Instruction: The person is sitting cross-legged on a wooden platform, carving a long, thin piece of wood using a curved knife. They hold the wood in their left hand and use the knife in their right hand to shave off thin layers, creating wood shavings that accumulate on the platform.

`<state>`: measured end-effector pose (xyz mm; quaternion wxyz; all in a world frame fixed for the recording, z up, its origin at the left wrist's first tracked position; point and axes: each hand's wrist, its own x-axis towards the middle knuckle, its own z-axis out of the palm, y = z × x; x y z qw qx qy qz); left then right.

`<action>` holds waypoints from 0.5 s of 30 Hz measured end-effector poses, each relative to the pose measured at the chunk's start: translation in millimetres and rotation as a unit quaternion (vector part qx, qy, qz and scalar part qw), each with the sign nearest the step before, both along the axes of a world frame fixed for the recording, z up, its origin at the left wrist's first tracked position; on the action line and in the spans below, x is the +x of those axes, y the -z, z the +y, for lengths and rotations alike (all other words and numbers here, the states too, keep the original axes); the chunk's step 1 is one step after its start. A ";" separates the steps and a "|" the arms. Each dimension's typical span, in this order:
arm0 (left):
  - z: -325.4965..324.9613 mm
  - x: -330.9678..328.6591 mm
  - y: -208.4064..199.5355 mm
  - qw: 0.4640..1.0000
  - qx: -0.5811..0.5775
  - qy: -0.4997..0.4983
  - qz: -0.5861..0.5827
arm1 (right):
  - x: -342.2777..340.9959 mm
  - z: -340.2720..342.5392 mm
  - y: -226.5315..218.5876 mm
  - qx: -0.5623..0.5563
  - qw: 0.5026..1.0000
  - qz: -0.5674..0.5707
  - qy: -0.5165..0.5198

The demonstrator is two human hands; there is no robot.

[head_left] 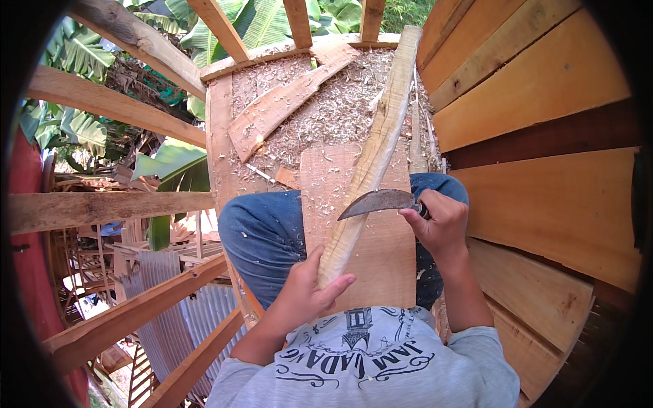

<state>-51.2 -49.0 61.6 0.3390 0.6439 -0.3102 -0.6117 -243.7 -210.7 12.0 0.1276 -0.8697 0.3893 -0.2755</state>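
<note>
A long pale strip of wood [382, 139] runs from my lap away toward the far railing. Around its near end, my left hand [314, 285] is closed, the thumb lying along the right side. My right hand [439, 221] grips the dark handle of a curved-blade knife [377, 202]. Its blade points left and lies across the strip, partway up from my left hand. Beneath the strip, a flat wooden board [384, 265] rests over my thighs, dotted with a few shavings.
Curled wood shavings [299, 129] cover the floor ahead. A broken plank [286, 102] lies among them at the left. Wooden railing bars [115, 204] stand along the left and far sides. A plank wall [537, 197] rises close on my right.
</note>
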 end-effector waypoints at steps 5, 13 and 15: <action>4.8 1.4 1.6 0.998 -0.047 0.013 -0.026 | 2.7 -8.4 -0.3 -0.025 0.999 -0.004 0.027; 39.2 -1.1 5.0 0.999 0.017 0.020 0.034 | -25.7 -35.0 -28.0 0.077 0.982 -0.084 0.152; 34.8 4.2 8.2 0.996 0.012 -0.072 0.048 | -9.6 -1.9 -30.0 0.075 0.995 -0.029 0.053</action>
